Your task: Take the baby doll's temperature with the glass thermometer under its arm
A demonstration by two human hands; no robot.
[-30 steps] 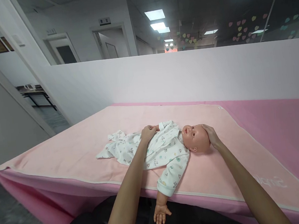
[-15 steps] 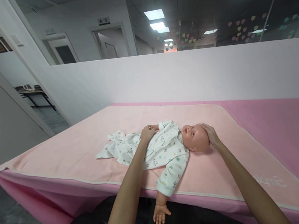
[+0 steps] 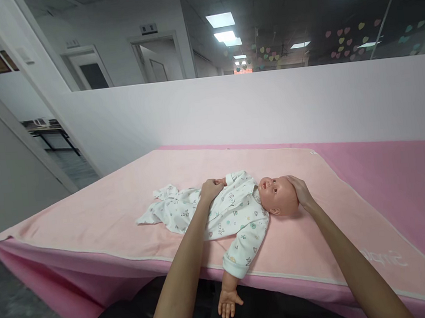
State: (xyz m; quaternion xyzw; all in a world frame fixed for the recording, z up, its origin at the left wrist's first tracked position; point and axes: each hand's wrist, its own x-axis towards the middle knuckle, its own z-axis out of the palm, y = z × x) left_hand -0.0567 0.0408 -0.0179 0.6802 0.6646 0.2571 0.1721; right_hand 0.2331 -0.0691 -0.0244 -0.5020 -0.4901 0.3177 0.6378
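A baby doll (image 3: 236, 202) in a white printed sleepsuit lies on its back on a peach-coloured mat (image 3: 100, 211), its head to the right. My left hand (image 3: 211, 190) rests over the doll's middle, fingers curled at the doll's far hand (image 3: 221, 182); part of that small hand is hidden under mine. Against the top of the doll's bald head (image 3: 282, 199), my right hand (image 3: 301, 191) lies flat with its fingers stretched along the forehead. The doll's near arm (image 3: 229, 288) hangs over the front edge of the mat, palm up.
Pink cloth (image 3: 396, 175) lies under the mat and drapes over the table's front. A low white wall (image 3: 253, 109) with glass above it stands behind. At the left are a pale door panel (image 3: 4, 165) and a distant desk (image 3: 46, 130).
The left hand's fingers have shifted very slightly at the doll's far hand. The doll and my right hand stay in place.
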